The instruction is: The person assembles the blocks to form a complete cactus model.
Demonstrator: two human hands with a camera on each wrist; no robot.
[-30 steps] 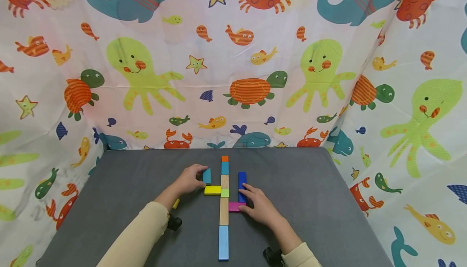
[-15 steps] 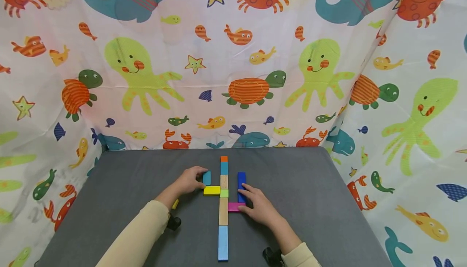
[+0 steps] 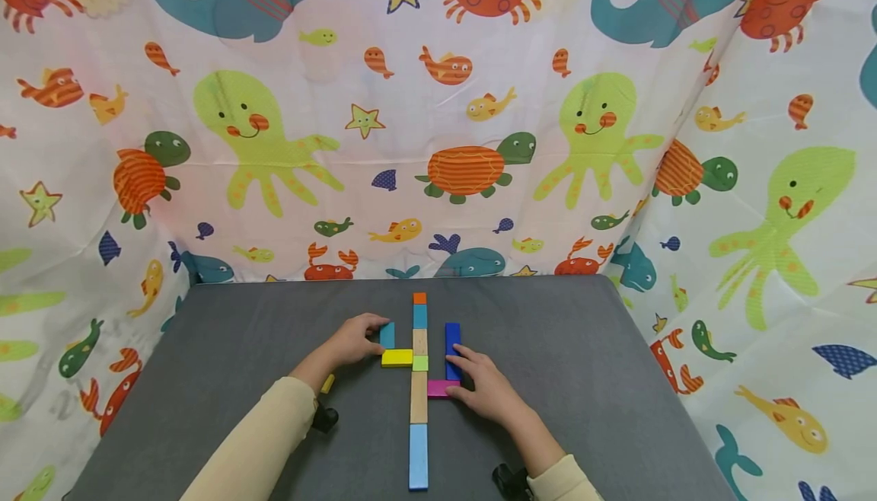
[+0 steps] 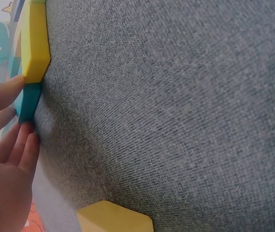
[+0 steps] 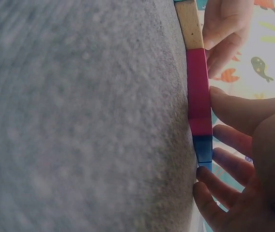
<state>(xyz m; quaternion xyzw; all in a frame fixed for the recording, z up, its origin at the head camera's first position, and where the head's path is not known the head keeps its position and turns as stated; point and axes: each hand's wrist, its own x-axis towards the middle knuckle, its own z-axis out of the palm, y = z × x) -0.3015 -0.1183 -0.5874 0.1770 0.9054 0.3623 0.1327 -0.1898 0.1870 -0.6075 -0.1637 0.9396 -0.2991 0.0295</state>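
Note:
My left hand (image 3: 352, 339) pinches a teal block (image 3: 387, 335) between thumb and fingers; its lower end meets a yellow block (image 3: 397, 358). In the left wrist view, the thumb lies where the teal block (image 4: 29, 101) and yellow block (image 4: 35, 46) join. My right hand (image 3: 489, 387) rests relaxed, its thumb on a pink block (image 3: 440, 388) and fingers along an upright-pointing dark blue block (image 3: 453, 333). The yellow and pink blocks branch off opposite sides of a straight column of blocks, including a green one (image 3: 420, 363) and a light blue one (image 3: 419, 455).
A loose yellow block (image 3: 328, 384) lies by the left wrist, partly hidden by the forearm. The grey tabletop (image 3: 582, 349) carries everything. A curtain (image 3: 411, 143) printed with sea animals hangs behind and beside the table.
The left hand has brought the teal block slightly nearer me, straight and down against the yellow block. The right hand and the other blocks stay put; the head view shifts slightly.

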